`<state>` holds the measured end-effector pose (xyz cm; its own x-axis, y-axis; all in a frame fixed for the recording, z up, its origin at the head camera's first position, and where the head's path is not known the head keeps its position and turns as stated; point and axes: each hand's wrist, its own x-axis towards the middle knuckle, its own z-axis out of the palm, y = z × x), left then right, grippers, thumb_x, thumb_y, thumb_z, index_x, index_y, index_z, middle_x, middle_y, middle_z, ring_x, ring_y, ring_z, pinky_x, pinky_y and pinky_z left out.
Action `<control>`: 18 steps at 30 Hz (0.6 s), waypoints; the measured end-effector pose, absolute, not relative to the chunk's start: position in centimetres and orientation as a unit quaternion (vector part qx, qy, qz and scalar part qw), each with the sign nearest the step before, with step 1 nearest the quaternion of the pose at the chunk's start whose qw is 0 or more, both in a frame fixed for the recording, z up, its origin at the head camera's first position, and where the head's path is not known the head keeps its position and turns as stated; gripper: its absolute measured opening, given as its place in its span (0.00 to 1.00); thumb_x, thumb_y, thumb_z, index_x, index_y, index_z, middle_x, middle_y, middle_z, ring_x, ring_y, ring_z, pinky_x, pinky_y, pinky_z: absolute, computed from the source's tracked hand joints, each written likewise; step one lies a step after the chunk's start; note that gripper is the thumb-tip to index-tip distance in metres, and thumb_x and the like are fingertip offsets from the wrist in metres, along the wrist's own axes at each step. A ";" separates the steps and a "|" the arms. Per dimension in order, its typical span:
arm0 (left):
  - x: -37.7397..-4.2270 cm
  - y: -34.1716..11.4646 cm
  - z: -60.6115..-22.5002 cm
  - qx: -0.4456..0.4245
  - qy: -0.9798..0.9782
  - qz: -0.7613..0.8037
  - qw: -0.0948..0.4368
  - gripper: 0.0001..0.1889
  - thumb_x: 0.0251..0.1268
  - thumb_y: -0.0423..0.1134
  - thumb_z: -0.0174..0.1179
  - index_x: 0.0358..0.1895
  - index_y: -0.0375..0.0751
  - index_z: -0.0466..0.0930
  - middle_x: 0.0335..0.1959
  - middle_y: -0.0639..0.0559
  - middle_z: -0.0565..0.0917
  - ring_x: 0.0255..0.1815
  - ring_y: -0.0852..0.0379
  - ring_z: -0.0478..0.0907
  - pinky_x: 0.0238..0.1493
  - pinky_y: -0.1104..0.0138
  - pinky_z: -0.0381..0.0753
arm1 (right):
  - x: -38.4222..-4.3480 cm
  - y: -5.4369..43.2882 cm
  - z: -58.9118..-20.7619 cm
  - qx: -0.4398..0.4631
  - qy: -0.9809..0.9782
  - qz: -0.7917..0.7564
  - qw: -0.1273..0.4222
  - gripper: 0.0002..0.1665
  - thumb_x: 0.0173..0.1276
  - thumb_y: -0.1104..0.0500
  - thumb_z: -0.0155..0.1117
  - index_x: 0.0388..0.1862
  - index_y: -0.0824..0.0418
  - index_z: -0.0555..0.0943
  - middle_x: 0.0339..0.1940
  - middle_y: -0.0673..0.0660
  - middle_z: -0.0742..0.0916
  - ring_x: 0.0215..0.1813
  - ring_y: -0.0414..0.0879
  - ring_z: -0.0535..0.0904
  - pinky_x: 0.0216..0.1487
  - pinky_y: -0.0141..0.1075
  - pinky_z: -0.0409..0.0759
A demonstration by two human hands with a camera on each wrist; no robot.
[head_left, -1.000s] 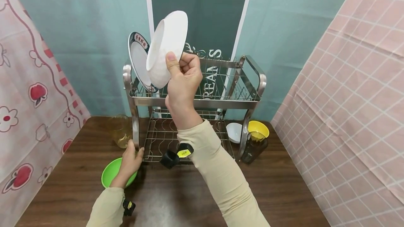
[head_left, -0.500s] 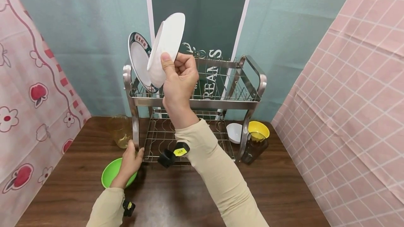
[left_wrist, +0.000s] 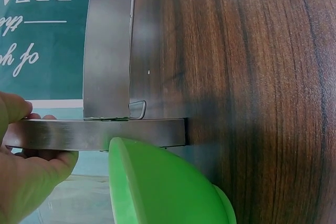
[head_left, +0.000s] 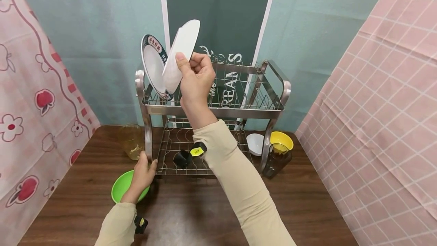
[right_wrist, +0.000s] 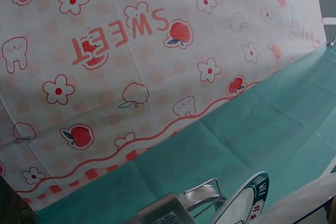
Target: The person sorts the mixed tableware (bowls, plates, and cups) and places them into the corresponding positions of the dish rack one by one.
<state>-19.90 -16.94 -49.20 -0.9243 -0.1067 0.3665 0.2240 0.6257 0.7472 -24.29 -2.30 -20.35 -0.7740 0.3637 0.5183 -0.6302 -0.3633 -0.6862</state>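
My right hand pinches a white plate between thumb and fingers, holding it on edge above the top tier's left end. A round plate with a dark patterned rim stands tilted in that tier, just left of the white one. Low at the front left, my left hand grips the leg of the metal dish rack. The left wrist view has fingers and thumb around the steel leg. Beside that hand lies a green bowl, partly hidden by the wrist.
A clear yellowish glass stands left of the rack. To the right are a small white bowl, a yellow bowl and a dark translucent cup. Patterned cloths hang on both sides of the wooden table.
The white plate has come down slightly and turned more edge-on, nearer the patterned plate. My left hand keeps its place on the rack's leg.
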 end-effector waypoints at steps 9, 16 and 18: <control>-20.1 -17.0 -49.5 -0.035 -0.877 -0.437 0.196 0.11 0.61 0.27 0.54 0.39 0.33 0.61 0.29 0.38 0.70 0.33 0.38 0.70 0.36 0.49 0.68 | -25.2 -2.0 -20.1 0.130 -0.491 0.815 0.279 0.08 0.57 0.72 0.66 0.32 0.71 0.74 0.20 0.52 0.76 0.24 0.38 0.70 0.28 0.28 0.70; -20.1 -17.1 -49.6 -0.036 -0.879 -0.435 0.192 0.11 0.62 0.28 0.54 0.39 0.33 0.60 0.31 0.37 0.70 0.35 0.37 0.71 0.37 0.48 0.68 | -26.2 -1.7 -20.0 0.126 -0.508 0.811 0.262 0.09 0.56 0.72 0.67 0.32 0.72 0.75 0.20 0.52 0.76 0.25 0.38 0.71 0.27 0.29 0.70; -20.1 -17.0 -49.6 -0.035 -0.879 -0.436 0.191 0.11 0.62 0.28 0.54 0.39 0.33 0.60 0.31 0.37 0.70 0.34 0.37 0.71 0.37 0.48 0.68 | -26.4 -1.6 -19.9 0.125 -0.511 0.810 0.258 0.09 0.56 0.72 0.67 0.33 0.73 0.76 0.21 0.51 0.77 0.25 0.38 0.72 0.27 0.30 0.70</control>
<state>-20.13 -17.04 -49.59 -0.9244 -0.1045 0.3667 0.2289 0.6173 0.7527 -26.37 -1.65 -19.94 -0.8356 0.2910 0.4660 -0.5459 -0.3448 -0.7636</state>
